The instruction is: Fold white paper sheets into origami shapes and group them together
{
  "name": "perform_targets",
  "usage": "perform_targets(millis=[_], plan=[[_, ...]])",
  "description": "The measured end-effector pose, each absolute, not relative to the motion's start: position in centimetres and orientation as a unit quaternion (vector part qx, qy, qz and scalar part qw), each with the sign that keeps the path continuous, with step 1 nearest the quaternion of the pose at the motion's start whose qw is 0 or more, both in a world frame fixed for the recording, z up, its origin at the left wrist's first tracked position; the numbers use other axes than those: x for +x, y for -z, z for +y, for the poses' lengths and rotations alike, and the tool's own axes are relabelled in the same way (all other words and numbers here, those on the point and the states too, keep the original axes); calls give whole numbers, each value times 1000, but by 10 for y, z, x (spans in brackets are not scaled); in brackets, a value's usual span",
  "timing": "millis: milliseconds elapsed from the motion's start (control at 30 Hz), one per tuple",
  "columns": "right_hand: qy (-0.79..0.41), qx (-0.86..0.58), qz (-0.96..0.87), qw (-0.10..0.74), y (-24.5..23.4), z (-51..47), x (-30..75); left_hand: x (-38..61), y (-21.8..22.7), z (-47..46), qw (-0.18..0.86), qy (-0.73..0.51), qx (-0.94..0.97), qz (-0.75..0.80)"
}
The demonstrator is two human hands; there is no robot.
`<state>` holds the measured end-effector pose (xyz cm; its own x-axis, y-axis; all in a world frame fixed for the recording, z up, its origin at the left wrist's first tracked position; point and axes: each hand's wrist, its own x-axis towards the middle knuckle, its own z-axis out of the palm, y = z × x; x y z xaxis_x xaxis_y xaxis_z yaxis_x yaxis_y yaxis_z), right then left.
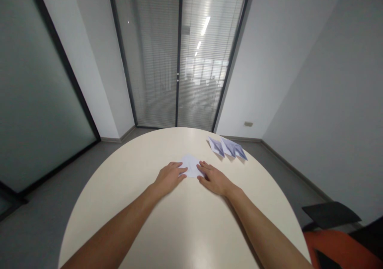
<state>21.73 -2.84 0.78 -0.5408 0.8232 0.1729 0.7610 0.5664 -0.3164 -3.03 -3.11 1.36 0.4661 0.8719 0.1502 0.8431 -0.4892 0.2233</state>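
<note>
A folded sheet of white paper (191, 166) lies flat on the round table, between my two hands. On its left edge rests my left hand (171, 175), palm down with the fingers stretched out and apart. My right hand (214, 178) lies over the right edge in the same way, fingers spread and pointing inward. Both hands touch the paper without gripping it. Parts of its side edges are hidden under the fingers.
Several folded white paper pieces (229, 147) stand in a row near the table's far right edge. The cream round table (128, 205) fills the foreground. An orange and black chair (338, 245) is at the lower right. Beyond the table are glass doors with blinds (155, 61).
</note>
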Motion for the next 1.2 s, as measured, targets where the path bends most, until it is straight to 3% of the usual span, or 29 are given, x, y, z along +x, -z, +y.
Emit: perform_targets(millis=[500, 1000, 1200], plan=[[-111, -435, -873, 189, -4, -24, 225, -30, -12, -33, 23, -154, 853, 498], [-69, -468, -857, 203, -11, -19, 228, -42, -14, -25, 55, -167, 837, 517], [-104, -480, -836, 245, -10, -17, 228, -43, -14, -24, 57, -179, 822, 538]])
